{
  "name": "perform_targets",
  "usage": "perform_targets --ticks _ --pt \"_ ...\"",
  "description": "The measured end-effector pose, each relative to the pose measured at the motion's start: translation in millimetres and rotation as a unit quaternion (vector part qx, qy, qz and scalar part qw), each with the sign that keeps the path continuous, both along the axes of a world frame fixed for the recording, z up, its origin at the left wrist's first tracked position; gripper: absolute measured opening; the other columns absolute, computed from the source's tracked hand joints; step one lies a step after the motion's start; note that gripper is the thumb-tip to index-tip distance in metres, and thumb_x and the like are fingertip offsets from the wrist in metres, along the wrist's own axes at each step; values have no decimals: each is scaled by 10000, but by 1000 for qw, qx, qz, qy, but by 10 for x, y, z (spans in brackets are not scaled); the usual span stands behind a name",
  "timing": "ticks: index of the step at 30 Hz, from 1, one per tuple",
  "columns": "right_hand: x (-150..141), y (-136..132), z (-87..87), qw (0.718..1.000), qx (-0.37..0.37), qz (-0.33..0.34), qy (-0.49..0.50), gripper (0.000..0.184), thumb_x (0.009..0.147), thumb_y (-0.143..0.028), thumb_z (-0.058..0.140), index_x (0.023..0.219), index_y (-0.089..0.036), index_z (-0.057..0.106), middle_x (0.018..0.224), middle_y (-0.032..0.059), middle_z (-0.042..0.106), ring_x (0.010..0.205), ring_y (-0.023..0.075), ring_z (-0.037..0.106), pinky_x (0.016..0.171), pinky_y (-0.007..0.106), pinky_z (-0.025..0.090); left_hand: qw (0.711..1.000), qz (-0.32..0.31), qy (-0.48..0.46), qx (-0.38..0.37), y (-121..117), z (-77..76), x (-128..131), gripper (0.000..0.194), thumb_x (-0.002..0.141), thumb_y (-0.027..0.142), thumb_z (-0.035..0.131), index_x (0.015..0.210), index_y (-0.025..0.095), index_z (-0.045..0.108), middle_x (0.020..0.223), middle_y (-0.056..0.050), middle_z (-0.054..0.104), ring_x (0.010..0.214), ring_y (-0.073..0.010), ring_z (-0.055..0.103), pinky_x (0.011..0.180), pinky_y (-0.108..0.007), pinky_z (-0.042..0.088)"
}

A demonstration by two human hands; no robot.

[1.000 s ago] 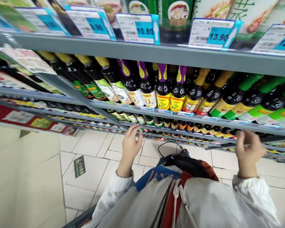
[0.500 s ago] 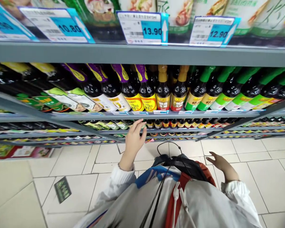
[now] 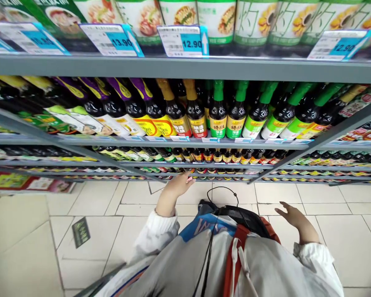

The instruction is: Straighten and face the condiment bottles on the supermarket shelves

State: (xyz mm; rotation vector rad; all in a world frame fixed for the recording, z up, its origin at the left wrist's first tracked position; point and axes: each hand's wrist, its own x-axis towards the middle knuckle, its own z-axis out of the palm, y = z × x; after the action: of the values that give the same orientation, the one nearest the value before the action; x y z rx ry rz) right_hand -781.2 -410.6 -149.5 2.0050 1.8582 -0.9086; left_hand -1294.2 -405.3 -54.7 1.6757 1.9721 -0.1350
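My left hand [image 3: 177, 188] hangs in front of the lowest shelves, fingers loosely bent and pointing toward the bottles, with nothing visible in it. Part of its fingers is foreshortened. Low on the right, my right hand [image 3: 293, 215] hovers over the floor, fingers and thumb apart, holding nothing. Dark sauce bottles stand in a row on the shelf ahead: some with purple necks [image 3: 141, 88], some with gold necks [image 3: 190, 90], others with green necks [image 3: 218, 90]. Neither hand touches a bottle.
Above, a grey shelf edge [image 3: 185, 68] carries price tags [image 3: 183, 41] under green-and-white packages [image 3: 216, 20]. Smaller bottles [image 3: 218, 156] line the lower shelves. A red display box [image 3: 27, 182] sits at left. Pale floor tiles [image 3: 343, 231] bear a dark sticker [image 3: 81, 232].
The view has shifted right along the shelves. My left hand has dropped from near the lower shelf edge, its fingers tipping to the right. My right hand stays low and open.
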Motion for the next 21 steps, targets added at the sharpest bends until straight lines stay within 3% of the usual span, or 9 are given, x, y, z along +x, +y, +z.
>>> perform_targets --ticks 3,7,10,13,17,21 --pt "348 251 18 996 76 37 14 554 897 -387 583 1363 -87 589 1310 210 609 1201 362 602 1039 490 493 1000 10 -19 1 -208 -159 353 541 1000 433 474 1476 177 469 1463 -156 571 1330 -301 583 1048 -412 502" --pt "429 964 29 968 223 97 70 646 974 -438 466 1520 -101 391 1547 186 376 1429 329 370 1173 508 350 999 36 -39 -5 -667 -287 629 605 1007 473 427 1523 158 402 1532 -152 497 1412 -266 503 1140 -395 434" --pt "196 1579 -12 917 343 138 152 639 945 -446 502 1474 -93 443 1481 190 458 1385 314 420 1167 476 356 992 101 -1 -72 -1083 -309 676 642 1004 464 419 1518 82 393 1503 -210 511 1388 -298 526 1111 -408 460" --pt "-156 2047 -107 914 351 129 160 613 911 -461 545 1372 -59 507 1360 239 536 1294 318 489 1120 462 387 982 159 23 -97 -1496 -253 645 655 1002 451 415 1512 41 386 1478 -253 521 1359 -330 551 1070 -433 486" --pt "-593 2398 -253 918 359 82 148 584 875 -522 583 1198 -36 585 1168 294 598 1148 361 547 1012 499 429 966 232 45 -108 -1955 -116 607 655 1002 438 410 1509 25 379 1457 -274 532 1335 -347 570 1043 -442 497" --pt "-890 2559 -339 918 368 39 142 525 892 -505 589 1187 -70 611 1245 312 569 1196 364 531 980 487 434 950 290 48 -108 -2251 -22 649 651 1009 442 390 1517 36 367 1450 -265 542 1336 -341 568 1041 -430 491"
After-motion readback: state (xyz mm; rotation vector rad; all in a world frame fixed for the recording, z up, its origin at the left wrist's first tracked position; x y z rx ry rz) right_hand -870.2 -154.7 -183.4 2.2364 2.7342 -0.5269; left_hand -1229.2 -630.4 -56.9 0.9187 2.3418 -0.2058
